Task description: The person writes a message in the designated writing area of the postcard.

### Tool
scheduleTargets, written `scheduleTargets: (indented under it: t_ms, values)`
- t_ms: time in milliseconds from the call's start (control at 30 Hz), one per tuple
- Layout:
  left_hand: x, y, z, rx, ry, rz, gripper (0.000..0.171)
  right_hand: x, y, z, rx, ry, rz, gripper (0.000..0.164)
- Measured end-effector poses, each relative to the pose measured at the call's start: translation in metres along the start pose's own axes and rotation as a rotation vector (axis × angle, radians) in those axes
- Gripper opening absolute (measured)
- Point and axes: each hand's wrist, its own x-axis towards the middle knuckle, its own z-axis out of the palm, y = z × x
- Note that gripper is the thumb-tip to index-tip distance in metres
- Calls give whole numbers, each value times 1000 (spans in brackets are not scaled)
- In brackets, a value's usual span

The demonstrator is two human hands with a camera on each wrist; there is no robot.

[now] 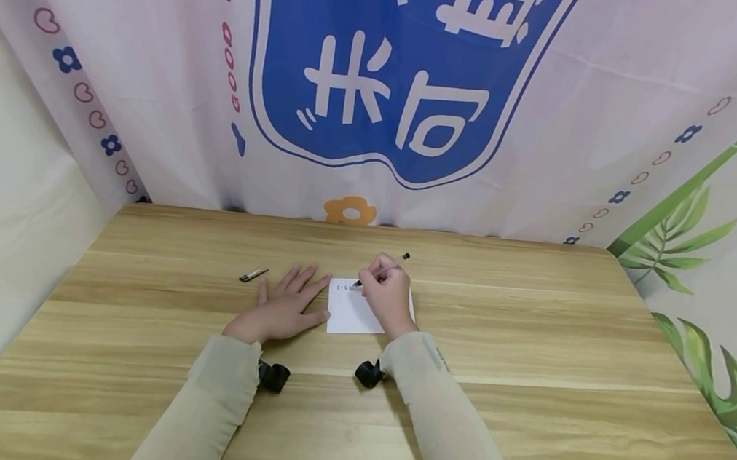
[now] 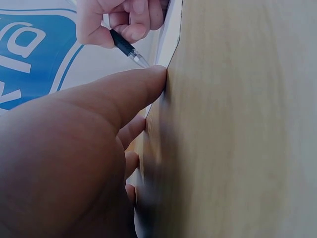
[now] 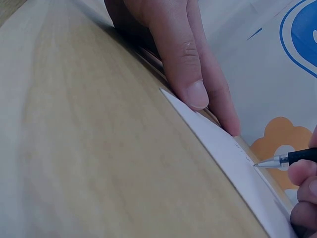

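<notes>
A small white sheet of paper [image 1: 353,315] lies on the wooden table, with a short row of dark writing near its top edge. My right hand [image 1: 389,294] pinches a pen [image 1: 391,267] with a clear barrel and black grip, its tip at the end of that row. In the right wrist view the pen [image 3: 277,161] has its metal tip at the paper [image 3: 223,148]. My left hand [image 1: 285,310] lies flat with fingers spread, its thumb and index fingertip at the paper's left edge. The left wrist view shows the thumb on the paper's edge.
A black pen cap [image 1: 253,275] with a clip lies on the table [image 1: 561,364] left of my left hand. Behind the table's far edge hangs a printed cloth [image 1: 186,134]. A black wrist camera [image 1: 274,377] sits at the left cuff, another [image 1: 369,374] at the right.
</notes>
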Motion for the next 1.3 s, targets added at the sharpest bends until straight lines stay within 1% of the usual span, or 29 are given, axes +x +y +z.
scheduleTargets:
  t_ms: [167,300,533,700,867,1067,1300]
  values:
    - [5,-7,6,12,10,1,71,0,1,0,1,-7,-5,19]
    - [7,-8,7,9,14,1,70,-1,-1,-1,-3,-7,-5,18]
    - [6,-5,6,13,15,-3,71,-1,-2,-1,-14,3,-5,16]
    - [6,-5,6,11,15,-5,71,0,1,-1,4,15,11,16]
    - [2,1,2,10,6,-5,71,1,4,0,12,19,16,17]
    - [1,0,1,11,9,2,72,0,1,0,0,21,13,19]
    - [-2,5,-3,7,0,2,70,1,0,0,-14,24,15,20]
